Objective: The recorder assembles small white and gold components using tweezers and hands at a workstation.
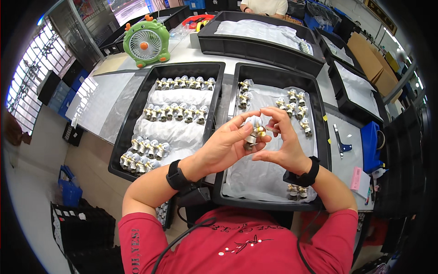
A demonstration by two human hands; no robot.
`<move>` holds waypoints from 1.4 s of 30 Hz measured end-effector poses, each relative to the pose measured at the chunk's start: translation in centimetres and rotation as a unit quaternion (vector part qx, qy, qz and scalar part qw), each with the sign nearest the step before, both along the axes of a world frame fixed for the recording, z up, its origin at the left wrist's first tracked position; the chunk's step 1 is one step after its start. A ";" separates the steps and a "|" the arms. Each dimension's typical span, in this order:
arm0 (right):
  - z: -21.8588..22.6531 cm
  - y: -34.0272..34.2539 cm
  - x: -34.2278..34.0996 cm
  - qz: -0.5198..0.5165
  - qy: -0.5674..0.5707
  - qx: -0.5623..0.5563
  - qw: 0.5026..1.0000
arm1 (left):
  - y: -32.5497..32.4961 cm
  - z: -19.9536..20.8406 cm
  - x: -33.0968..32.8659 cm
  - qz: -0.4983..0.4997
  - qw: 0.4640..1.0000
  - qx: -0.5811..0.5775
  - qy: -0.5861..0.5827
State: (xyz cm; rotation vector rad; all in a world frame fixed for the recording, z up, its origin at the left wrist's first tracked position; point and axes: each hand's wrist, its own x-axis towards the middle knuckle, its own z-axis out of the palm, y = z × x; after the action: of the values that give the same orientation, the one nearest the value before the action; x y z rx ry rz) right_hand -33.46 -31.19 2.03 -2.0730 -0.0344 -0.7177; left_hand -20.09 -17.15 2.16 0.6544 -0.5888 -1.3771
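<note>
Over the right-hand black tray, my left hand is closed on a small figurine with a pale grey head, white body, gold parts and dark base. The thumb presses against its side and the fingers support it from behind. Close by on the right, my right hand curves around the figurine, its thumb and index finger spread apart. Its other fingers are bent beside the gold part; whether they touch it is hard to make out. Similar figurines lie below in the right tray, on white sheeting.
The left black tray holds several rows of figurines. A green fan stands behind it. Another large tray lies at the back, near another person. To the right are a blue-handled tool and a blue bin.
</note>
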 end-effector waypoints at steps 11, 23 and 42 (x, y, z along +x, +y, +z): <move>-0.6 0.4 0.4 -0.021 -0.015 -0.063 0.998 | -0.1 -0.7 0.0 0.000 0.999 -0.024 -0.026; -0.4 0.3 0.1 -0.030 -0.006 -0.053 0.998 | 0.0 -0.9 -0.2 0.020 0.999 -0.003 -0.033; -0.5 0.5 0.0 -0.010 -0.019 -0.047 0.999 | 0.1 -0.4 -1.1 0.182 0.943 0.023 -0.278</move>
State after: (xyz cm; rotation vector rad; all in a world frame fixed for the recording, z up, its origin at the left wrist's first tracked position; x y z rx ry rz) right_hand -33.46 -30.70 1.53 -2.1513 -0.0704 -0.7811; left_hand -21.17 -17.09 1.79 1.1464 -0.8327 -0.8522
